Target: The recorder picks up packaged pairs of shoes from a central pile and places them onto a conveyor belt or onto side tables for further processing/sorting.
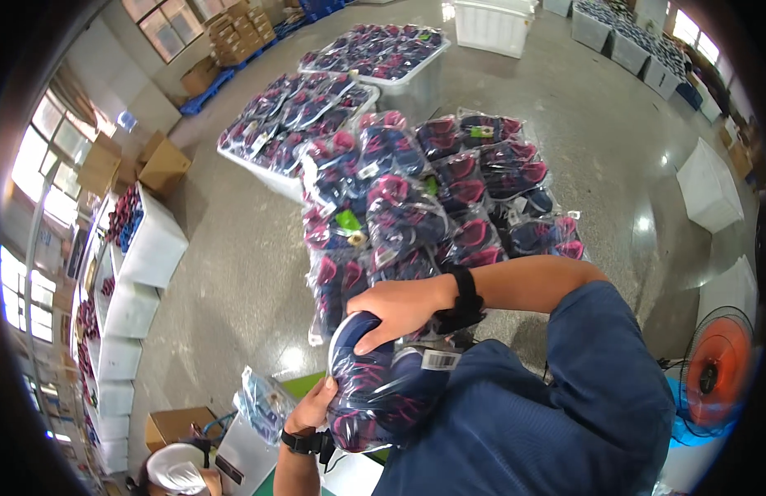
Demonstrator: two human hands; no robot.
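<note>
We're in a big bright room with a shiny grey floor, windows at 10 o'clock and an orange fan over at 4. Up around 12 there's a heap of bagged shoes, with full tubs behind it; they look packed close together so nothing slides off, but that's our guess.

Down at 6, right against our body, is a pair of navy-and-pink shoes in clear plastic, white label facing up. Holding it in close probably steadies that slippery wrap.

Our right hand is clamped over the upper end, thumb on top, the other fingers mostly tucked out of sight. Our left hand comes in from 7, fingers closed on the near left side; can't tell how far they wrap underneath.
</note>
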